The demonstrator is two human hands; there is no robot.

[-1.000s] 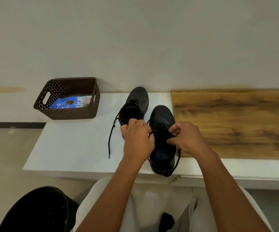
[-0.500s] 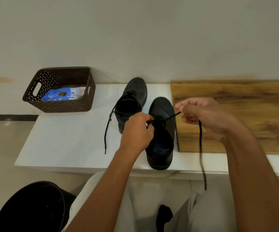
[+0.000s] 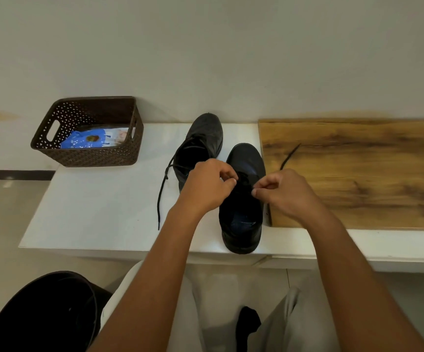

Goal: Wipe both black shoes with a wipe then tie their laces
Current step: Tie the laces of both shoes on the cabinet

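Both hands work over the near black shoe (image 3: 242, 199) at the white table's (image 3: 91, 212) front edge, the left hand (image 3: 207, 185) and right hand (image 3: 285, 191) each pinching its lace between curled fingers, while the far shoe (image 3: 202, 146) sits just behind, its lace (image 3: 162, 189) trailing loose.
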